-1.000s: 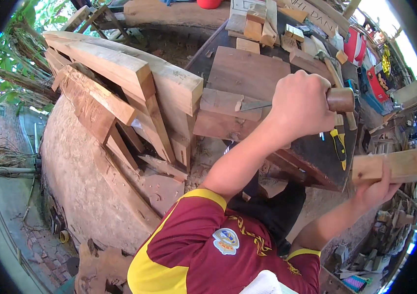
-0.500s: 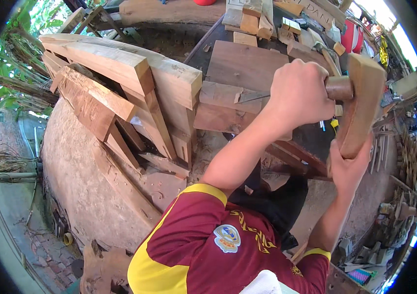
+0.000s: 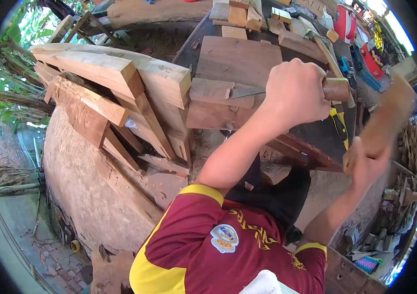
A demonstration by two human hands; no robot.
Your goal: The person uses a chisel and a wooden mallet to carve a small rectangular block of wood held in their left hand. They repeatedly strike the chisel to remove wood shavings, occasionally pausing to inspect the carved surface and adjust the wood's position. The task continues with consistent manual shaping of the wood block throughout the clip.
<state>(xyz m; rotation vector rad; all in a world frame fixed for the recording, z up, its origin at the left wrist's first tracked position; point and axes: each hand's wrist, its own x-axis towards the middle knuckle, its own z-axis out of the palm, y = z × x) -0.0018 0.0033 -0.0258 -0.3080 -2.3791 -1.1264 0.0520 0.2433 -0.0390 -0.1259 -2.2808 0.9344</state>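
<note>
My left hand (image 3: 294, 95) is closed in a fist round a chisel (image 3: 336, 90). The thick wooden butt of its handle sticks out to the right of the fist, and its flat metal blade points left. The blade's tip meets a narrow brown wood piece (image 3: 208, 90) on the dark bench, where a small chip stands up. My right hand (image 3: 366, 164) grips a wooden mallet (image 3: 390, 112), blurred by motion and held apart from the chisel's butt at the right. A wide brown board (image 3: 245, 55) lies just beyond the narrow piece.
Long pale timbers (image 3: 91, 66) lean in a stack left of the bench. Offcut blocks (image 3: 240, 17) and a hammer (image 3: 324, 46) lie at the far side. A yellow-and-black tool (image 3: 339, 126) lies near the bench's right edge. A red case (image 3: 373, 59) is at the far right.
The mallet has swung away to the right from the chisel's butt, along with my right hand. My left hand keeps its hold on the chisel. The whole view has shifted slightly.
</note>
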